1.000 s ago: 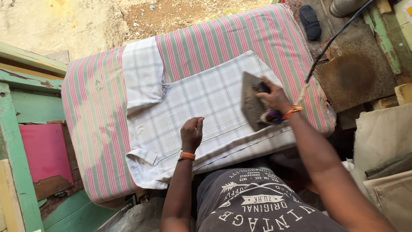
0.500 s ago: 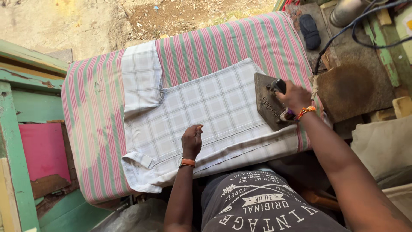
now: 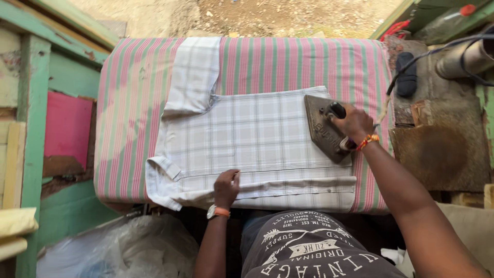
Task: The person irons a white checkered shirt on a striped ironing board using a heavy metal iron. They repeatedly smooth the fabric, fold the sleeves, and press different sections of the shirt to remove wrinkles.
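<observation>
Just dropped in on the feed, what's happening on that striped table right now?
A person is ironing a pale checked shirt spread on a pink-and-green striped pad. The right hand grips the handle of a dark, heavy iron near the shirt's hem end. The left hand presses the fabric flat at the near edge.

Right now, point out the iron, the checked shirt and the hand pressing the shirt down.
iron (image 3: pixel 321 126): head view, on its flat dark metal body.
checked shirt (image 3: pixel 252 134): head view, on the middle of the spread-out front panel.
left hand (image 3: pixel 226 188): head view, on the back of the hand.
</observation>
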